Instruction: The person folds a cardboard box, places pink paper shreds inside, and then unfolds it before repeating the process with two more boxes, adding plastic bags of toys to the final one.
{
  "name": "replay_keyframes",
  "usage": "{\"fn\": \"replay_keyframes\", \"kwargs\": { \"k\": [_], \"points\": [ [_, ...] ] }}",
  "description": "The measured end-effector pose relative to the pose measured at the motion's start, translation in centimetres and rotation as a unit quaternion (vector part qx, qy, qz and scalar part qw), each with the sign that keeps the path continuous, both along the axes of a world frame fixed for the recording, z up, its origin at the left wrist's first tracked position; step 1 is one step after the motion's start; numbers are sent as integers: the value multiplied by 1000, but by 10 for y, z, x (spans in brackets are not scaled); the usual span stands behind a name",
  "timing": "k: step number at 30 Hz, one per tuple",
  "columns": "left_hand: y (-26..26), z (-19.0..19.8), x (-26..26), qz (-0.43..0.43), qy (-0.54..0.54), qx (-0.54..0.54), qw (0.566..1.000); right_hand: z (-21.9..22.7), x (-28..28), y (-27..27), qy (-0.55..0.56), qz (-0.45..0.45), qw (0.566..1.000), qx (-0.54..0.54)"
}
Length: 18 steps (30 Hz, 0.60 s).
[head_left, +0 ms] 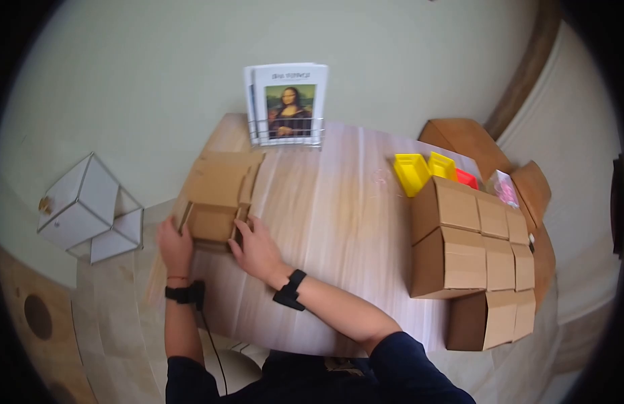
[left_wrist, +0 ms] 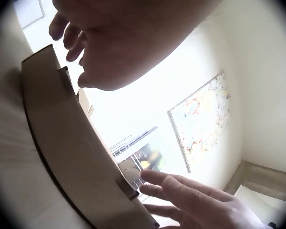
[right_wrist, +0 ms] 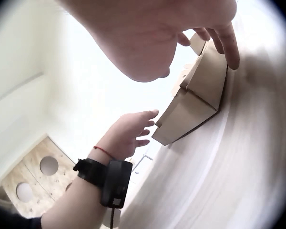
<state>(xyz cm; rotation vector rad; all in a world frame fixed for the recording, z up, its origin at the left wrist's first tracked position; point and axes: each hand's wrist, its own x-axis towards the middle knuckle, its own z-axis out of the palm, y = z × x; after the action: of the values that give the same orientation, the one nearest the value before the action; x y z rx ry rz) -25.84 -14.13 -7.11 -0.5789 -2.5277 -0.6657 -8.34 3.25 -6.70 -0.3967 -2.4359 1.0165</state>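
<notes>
A brown cardboard box lies at the left side of the table, its lid folded back away from the person. My left hand is at the box's left side, with fingers loosely extended toward it. At the opposite side, my right hand has its fingers along the right wall. The left wrist view shows the box's long front wall between both hands, and the right hand with fairly straight fingers at one end. Seen from the right wrist, fingers reach down along the box's side wall.
Stacked cardboard boxes stand on the table's right side. Behind them are yellow bins and a red bin. A wire rack with a Mona Lisa booklet stands at the back. A white cube shelf is left of the table.
</notes>
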Motion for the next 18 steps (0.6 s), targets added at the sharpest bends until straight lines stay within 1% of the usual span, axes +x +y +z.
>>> {"fn": "replay_keyframes", "kwargs": {
  "k": [1,2,3,5,7,8,10,11,14,15,18],
  "points": [
    [-2,-6,-10,14,-4,-5,1000,0,-4,0,3,-27,998,-48],
    [-5,-13,-21,29,-6,-11,999,-9,-8,1,35,-43,996,-63],
    [-6,-19,-31,10,-71,18,997,-12,-11,3,16,-37,995,-94],
    [-12,-33,-51,-25,-200,66,977,-13,-15,6,-19,-20,986,-162],
    [-19,-54,-70,-73,-251,48,964,-2,-11,6,-34,-22,985,-167],
    [-21,-54,-69,-76,-249,48,964,3,-10,6,-42,-23,984,-172],
    [-18,-51,-57,-79,-251,45,964,6,-9,11,-63,-25,982,-178],
    [-14,-42,-45,-84,-252,51,963,6,-8,13,-75,-25,980,-180],
    [-7,-12,2,-88,-247,85,961,5,1,14,-38,-47,992,-108],
    [-7,-9,11,-89,-241,98,961,6,6,15,-28,-48,992,-110],
    [-8,-3,35,-88,-230,154,957,38,34,19,9,-46,993,-107]
  ]
}}
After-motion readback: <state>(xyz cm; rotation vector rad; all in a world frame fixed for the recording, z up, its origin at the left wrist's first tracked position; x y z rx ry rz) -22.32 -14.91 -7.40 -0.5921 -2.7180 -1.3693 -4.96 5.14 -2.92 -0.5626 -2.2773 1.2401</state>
